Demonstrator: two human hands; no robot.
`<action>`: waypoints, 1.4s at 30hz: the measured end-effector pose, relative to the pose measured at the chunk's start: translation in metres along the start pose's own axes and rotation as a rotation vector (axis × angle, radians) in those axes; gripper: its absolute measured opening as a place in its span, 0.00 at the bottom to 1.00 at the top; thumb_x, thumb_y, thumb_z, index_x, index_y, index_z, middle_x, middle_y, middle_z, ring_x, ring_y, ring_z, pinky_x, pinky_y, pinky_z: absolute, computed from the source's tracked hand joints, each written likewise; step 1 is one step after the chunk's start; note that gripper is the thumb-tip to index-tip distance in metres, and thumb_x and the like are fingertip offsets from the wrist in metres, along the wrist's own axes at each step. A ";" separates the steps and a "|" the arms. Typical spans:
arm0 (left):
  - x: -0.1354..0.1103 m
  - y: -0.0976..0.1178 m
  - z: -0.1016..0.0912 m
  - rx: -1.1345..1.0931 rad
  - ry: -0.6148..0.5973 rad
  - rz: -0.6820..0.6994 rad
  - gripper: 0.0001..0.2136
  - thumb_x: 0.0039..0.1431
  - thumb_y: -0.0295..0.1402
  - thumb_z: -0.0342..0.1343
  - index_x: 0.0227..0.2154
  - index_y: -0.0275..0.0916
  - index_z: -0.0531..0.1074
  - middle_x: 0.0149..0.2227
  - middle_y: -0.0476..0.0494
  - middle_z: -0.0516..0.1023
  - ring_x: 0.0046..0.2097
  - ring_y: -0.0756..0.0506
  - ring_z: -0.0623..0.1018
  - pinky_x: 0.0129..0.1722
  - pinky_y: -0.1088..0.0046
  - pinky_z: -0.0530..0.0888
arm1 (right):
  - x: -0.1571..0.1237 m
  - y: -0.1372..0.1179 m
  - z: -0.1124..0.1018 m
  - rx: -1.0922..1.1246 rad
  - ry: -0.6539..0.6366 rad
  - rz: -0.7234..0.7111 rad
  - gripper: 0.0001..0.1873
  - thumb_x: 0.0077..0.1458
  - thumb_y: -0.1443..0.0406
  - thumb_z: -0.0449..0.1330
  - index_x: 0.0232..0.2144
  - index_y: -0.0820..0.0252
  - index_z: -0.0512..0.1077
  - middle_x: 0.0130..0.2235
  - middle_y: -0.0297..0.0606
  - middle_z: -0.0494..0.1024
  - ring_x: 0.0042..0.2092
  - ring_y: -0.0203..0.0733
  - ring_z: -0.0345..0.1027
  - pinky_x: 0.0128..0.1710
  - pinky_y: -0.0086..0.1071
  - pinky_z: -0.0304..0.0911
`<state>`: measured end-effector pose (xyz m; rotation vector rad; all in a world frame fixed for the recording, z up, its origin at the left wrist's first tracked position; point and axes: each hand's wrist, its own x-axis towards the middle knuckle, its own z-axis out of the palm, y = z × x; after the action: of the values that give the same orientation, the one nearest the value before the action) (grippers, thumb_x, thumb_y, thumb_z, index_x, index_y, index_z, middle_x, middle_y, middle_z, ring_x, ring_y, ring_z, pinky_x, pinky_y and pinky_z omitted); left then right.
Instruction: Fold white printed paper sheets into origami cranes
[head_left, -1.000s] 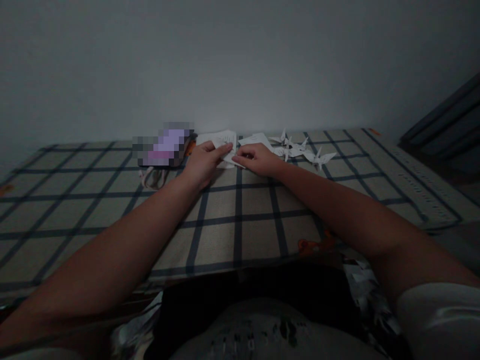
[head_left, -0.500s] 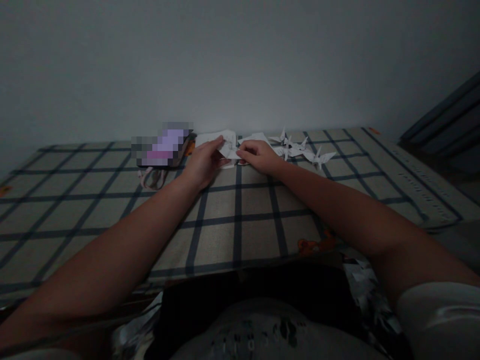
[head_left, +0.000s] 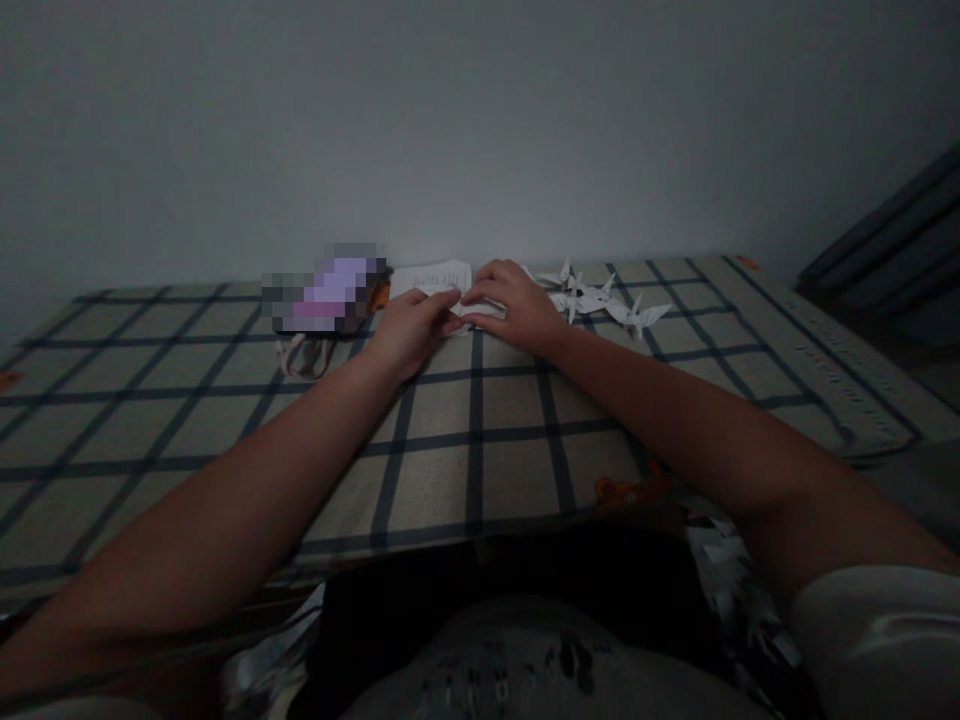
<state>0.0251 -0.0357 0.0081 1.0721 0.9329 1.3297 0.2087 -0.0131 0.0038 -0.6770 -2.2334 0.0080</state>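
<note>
A small piece of folded white paper (head_left: 484, 309) is between my two hands, over the middle of the far part of the table. My left hand (head_left: 409, 325) pinches its left end between thumb and fingers. From the right, my right hand (head_left: 523, 308) curves around the paper, with the fingertips above and the thumb below. Fingers cover much of the paper, so its full shape is hidden. Just right of my right hand lie several white folded paper cranes (head_left: 574, 293). Behind my left hand rests a printed white sheet (head_left: 435, 274).
A phone-like device (head_left: 330, 290), blurred out in part, stands at the left with a pale looped strap (head_left: 306, 357) before it. A checked cloth (head_left: 450, 410) covers the table, which meets a plain wall (head_left: 480, 130). Dark striped fabric (head_left: 900, 230) shows at the far right.
My right hand has opened from a tight pinch into a wider curve around the paper. The paper has dropped lower between my hands, and more of the printed sheet behind shows.
</note>
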 end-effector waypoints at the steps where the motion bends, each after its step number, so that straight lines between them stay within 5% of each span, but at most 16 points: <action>1: 0.000 0.000 0.000 0.003 0.000 0.000 0.10 0.43 0.31 0.68 0.24 0.34 0.72 0.22 0.49 0.74 0.25 0.54 0.73 0.26 0.80 0.72 | 0.000 0.002 0.001 -0.009 0.006 -0.015 0.14 0.58 0.56 0.61 0.42 0.58 0.76 0.44 0.42 0.71 0.49 0.48 0.62 0.51 0.44 0.58; 21: 0.003 -0.002 -0.002 -0.017 -0.019 -0.030 0.08 0.46 0.29 0.67 0.28 0.32 0.75 0.28 0.42 0.80 0.28 0.52 0.78 0.32 0.79 0.76 | 0.003 0.004 0.001 -0.078 0.010 -0.106 0.11 0.63 0.63 0.54 0.37 0.61 0.75 0.41 0.41 0.72 0.45 0.45 0.61 0.49 0.43 0.57; 28: -0.001 0.001 0.000 -0.027 -0.040 -0.040 0.10 0.44 0.29 0.69 0.24 0.34 0.72 0.23 0.47 0.76 0.25 0.54 0.75 0.27 0.81 0.74 | 0.001 0.002 -0.001 -0.171 0.014 -0.154 0.15 0.62 0.57 0.56 0.46 0.58 0.74 0.43 0.42 0.73 0.46 0.47 0.62 0.48 0.43 0.58; 33: -0.001 0.001 0.001 -0.053 -0.012 -0.048 0.10 0.43 0.29 0.69 0.26 0.33 0.73 0.25 0.46 0.78 0.26 0.54 0.75 0.26 0.82 0.73 | 0.002 0.000 -0.002 -0.168 0.012 -0.138 0.14 0.64 0.58 0.54 0.37 0.59 0.76 0.40 0.43 0.74 0.46 0.47 0.63 0.48 0.43 0.57; 42: 0.000 -0.005 -0.004 0.075 -0.043 0.088 0.10 0.44 0.32 0.68 0.24 0.34 0.72 0.29 0.46 0.79 0.31 0.50 0.79 0.39 0.72 0.76 | 0.003 0.001 0.002 -0.039 -0.008 -0.016 0.11 0.63 0.62 0.54 0.36 0.61 0.74 0.39 0.42 0.74 0.44 0.46 0.63 0.48 0.41 0.58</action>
<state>0.0228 -0.0348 0.0027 1.2063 0.9185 1.3468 0.2065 -0.0100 0.0044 -0.6808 -2.2515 -0.0416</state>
